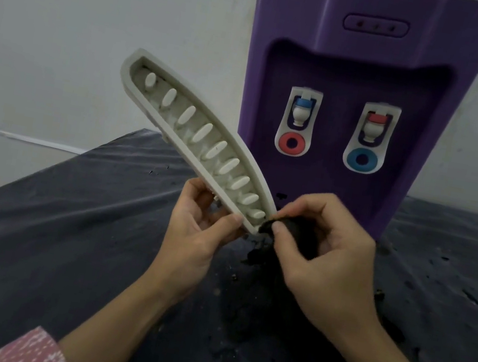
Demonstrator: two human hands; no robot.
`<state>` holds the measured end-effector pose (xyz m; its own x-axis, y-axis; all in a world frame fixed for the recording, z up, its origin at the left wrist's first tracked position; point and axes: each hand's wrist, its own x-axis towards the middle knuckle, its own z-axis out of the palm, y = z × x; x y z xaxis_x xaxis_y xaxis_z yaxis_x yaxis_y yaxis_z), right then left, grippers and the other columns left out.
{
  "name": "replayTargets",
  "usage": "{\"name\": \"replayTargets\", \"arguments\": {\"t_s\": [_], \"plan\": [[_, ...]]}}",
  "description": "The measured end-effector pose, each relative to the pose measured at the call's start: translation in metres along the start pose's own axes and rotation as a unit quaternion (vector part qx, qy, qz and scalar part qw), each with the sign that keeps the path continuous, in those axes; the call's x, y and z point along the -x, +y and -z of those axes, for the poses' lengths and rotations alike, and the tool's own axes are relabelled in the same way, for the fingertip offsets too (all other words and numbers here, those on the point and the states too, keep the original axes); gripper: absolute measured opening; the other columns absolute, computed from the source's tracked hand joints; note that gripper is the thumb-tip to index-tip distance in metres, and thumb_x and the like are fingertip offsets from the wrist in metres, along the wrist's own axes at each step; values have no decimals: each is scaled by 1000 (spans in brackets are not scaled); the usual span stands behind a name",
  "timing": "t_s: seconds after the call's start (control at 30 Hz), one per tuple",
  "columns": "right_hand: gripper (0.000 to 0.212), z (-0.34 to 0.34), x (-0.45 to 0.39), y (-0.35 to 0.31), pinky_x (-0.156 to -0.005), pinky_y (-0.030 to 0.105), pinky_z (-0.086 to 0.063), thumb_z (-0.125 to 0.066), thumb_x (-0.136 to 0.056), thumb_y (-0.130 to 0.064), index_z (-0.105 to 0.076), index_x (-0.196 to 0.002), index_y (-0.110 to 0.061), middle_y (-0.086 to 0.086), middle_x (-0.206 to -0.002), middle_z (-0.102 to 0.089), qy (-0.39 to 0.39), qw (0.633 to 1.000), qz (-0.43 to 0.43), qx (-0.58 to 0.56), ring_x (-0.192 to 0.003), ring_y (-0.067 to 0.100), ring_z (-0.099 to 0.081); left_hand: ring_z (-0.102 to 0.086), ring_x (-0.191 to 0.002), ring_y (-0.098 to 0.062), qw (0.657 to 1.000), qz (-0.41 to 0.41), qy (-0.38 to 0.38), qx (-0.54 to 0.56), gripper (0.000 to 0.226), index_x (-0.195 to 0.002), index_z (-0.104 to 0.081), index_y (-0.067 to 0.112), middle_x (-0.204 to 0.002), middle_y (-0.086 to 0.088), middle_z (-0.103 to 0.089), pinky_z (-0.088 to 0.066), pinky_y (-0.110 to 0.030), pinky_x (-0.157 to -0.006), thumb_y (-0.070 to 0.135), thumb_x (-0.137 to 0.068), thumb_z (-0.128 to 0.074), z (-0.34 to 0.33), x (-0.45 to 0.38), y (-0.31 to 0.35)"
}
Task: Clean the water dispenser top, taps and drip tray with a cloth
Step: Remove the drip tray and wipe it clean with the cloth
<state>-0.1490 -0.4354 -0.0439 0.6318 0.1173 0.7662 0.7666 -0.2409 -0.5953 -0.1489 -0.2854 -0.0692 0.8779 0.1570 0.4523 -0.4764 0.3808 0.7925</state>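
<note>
Two hands are working on a long, curved off-white plastic drip tray (206,143) with a row of oval ribs, tilting up and away from the fingers. Left hand (200,231) is gripping its near end, thumb on the rim. Right hand (321,252) is pinching a dark crumpled cloth (295,232) against the tray's tip; the cloth's lower part is blending into the dark-covered worktop (65,214). Behind the fingers is standing a purple water dispenser (364,59), its top cut off.
</note>
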Motion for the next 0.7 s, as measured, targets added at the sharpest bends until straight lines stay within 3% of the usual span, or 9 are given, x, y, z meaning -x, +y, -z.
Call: {"name": "replayTargets", "arguments": {"t_s": [0.1,0.2,0.27,0.4,0.53,0.7], "plan": [[16,-6,6,2,-62,23,-49,-72,-71,4,-62,-81,-4,2,-74,-63,17,984,98,147,-67,13,-61,-68,-93,-15,1000,5,-1,0,41,-109,-46,15,-96,6,-71,-55,-25,-71,-2,-73,-58,-1,1,0],[15,-9,10,5,-63,18,-46,-73,-70,5,-62,-76,-2,5,-71,-61,48,969,140,197,-65,13,-58,-68,-93,-17,1000,17,1,7,41,-108,-47,13,-97,4,-70,-55,-26,-71,-2,-72,-58,-3,3,-2],[14,-10,10,6,-62,17,-47,-73,-72,1,-60,-75,-4,3,-71,-61,64,977,121,165,-65,9,-56,-68,-93,-17,1000,28,-12,4,40,-108,-46,11,-97,4,-70,-55,-25,-71,-2,-72,-58,-6,5,-3],[17,-7,5,4,-70,28,-54,-69,-79,-5,-58,-87,-14,-2,-83,-62,127,991,38,5,-79,12,-63,-69,-87,-10,999,39,-35,-14,39,-107,-43,9,-95,8,-71,-54,-20,-68,-4,-75,-60,-10,7,-4],[19,1,-2,6,-78,31,-54,-68,-81,-5,-61,-99,-7,4,-93,-63,166,984,47,30,-89,17,-64,-68,-92,-10,997,31,-49,-57,39,-110,-43,10,-100,10,-70,-54,-21,-69,-7,-79,-60,-7,7,-1],[26,13,-12,6,-82,24,-52,-68,-80,0,-61,-102,-12,1,-97,-62,201,976,60,62,-94,10,-62,-69,-87,-18,988,28,-86,-129,38,-109,-51,12,-103,5,-68,-55,-27,-66,1,-73,-60,-2,5,5]]}}
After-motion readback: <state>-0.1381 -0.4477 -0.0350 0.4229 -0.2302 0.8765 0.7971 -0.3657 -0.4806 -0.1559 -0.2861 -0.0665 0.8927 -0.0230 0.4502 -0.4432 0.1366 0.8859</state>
